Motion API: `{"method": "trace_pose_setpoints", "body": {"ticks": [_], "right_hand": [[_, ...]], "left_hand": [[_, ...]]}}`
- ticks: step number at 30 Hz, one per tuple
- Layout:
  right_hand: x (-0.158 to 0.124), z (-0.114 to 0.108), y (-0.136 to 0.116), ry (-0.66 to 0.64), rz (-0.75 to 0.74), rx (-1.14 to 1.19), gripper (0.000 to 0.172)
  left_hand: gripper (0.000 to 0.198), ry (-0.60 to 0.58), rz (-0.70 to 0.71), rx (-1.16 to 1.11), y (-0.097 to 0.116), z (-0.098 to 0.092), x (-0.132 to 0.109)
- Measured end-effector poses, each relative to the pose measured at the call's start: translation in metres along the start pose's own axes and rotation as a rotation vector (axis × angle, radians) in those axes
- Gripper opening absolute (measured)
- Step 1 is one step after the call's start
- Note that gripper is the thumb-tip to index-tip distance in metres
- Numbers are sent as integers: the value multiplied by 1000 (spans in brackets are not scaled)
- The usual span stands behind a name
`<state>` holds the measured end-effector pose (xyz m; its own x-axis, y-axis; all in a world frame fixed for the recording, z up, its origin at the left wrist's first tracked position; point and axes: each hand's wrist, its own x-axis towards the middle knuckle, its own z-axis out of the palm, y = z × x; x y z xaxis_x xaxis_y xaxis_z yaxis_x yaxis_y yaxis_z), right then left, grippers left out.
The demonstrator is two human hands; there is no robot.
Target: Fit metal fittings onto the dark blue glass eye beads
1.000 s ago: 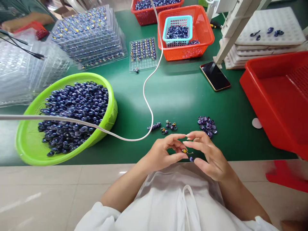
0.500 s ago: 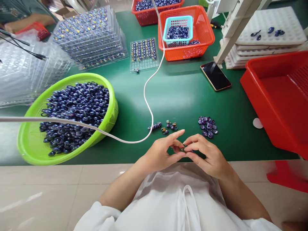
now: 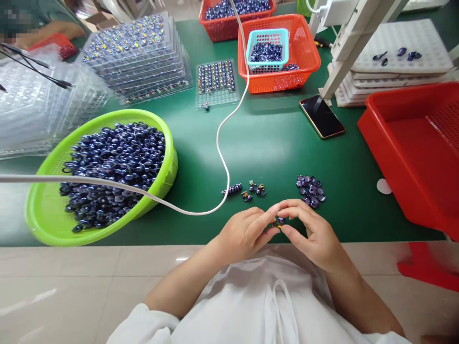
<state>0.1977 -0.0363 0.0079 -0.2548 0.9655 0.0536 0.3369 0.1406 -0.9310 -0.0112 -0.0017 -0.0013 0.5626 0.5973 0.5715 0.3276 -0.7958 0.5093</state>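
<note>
Small part (image 3: 278, 223): 1 (half-hidden) | left hand (image 3: 243, 235): pinching it | right hand (image 3: 318, 238): can't tell

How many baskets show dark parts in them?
4: the large green basket at left, the orange basket ahead, the blue basket inside it, the red basket behind. Others' contents may be hidden.

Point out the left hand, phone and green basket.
Left hand (image 3: 245, 234): head view, back of the hand.
Phone (image 3: 322, 117): head view, middle of the dark screen.
Green basket (image 3: 169, 154): head view, right side of the rim.
</note>
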Motion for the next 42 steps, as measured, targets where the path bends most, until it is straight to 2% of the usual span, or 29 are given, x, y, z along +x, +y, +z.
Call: {"method": "trace_pose_setpoints", "body": {"ticks": [4,7,10,12,16,18,21,24,30,32,34,36,38,42], "right_hand": [[5,2,-2,-96,92,104,7],[8,4,-1,-154,152,145,12],[6,4,0,-189,152,143,16],[3,1,3,-167,139,109,18],[-5,-7,15,-91,109,50,17],[-7,-8,20,-56,95,36,16],[-5,-4,22,-35,75,22,16],[-2,2,19,-48,69,17,15],[-1,10,14,-67,87,7,14],[-2,11,14,-74,75,5,13],[-2,12,14,-70,59,1,12],[-3,14,14,-33,40,-2,11],[-2,18,11,28,1,16,10],[0,31,0,72,-148,112,11]], "left_hand": [[70,85,91,65,4,2,-1],[67,115,124,55,6,4,-3],[64,102,97,16,2,-1,-8],[57,78,10,40,-6,-11,-13],[35,71,-358,304,-35,-43,-28],[30,39,-472,342,-50,-57,-34],[25,0,-519,248,-63,-65,-37],[20,-21,-520,186,-66,-62,-33],[21,-46,-552,369,-68,-56,-32],[23,-15,-604,432,-68,-57,-33],[24,86,-667,435,-63,-58,-33],[24,210,-722,315,-52,-58,-29],[21,283,-779,69,-38,-54,-22],[16,248,-920,-462,-11,-32,-3]]}}
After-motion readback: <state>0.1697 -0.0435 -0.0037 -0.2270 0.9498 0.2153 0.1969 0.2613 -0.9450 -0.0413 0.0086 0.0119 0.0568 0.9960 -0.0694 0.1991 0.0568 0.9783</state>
